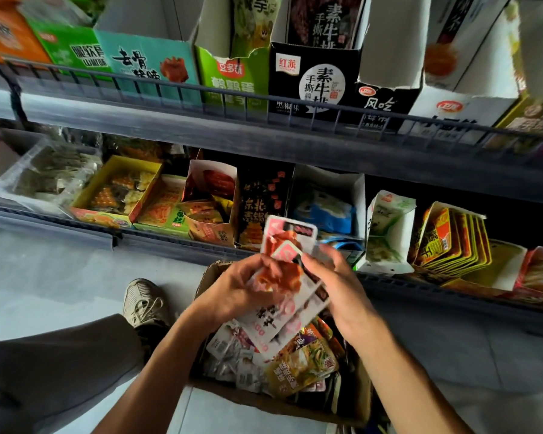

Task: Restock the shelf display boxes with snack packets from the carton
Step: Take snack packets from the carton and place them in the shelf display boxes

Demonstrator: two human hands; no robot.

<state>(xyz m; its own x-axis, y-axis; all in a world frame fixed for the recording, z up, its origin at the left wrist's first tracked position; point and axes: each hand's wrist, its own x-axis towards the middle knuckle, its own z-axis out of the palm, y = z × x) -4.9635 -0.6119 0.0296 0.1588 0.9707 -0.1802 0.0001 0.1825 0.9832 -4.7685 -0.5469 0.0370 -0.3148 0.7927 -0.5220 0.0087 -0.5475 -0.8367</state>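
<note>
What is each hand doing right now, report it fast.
Left hand: gripping the stack of red-and-white snack packets.
Right hand: gripping the same stack from the other side.

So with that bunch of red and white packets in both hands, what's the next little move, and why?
Probably square the packets into a neat stack. The left hand and right hand both grip them above the carton, and they look fanned out and uneven, which would likely snag going into a narrow display box.
</note>
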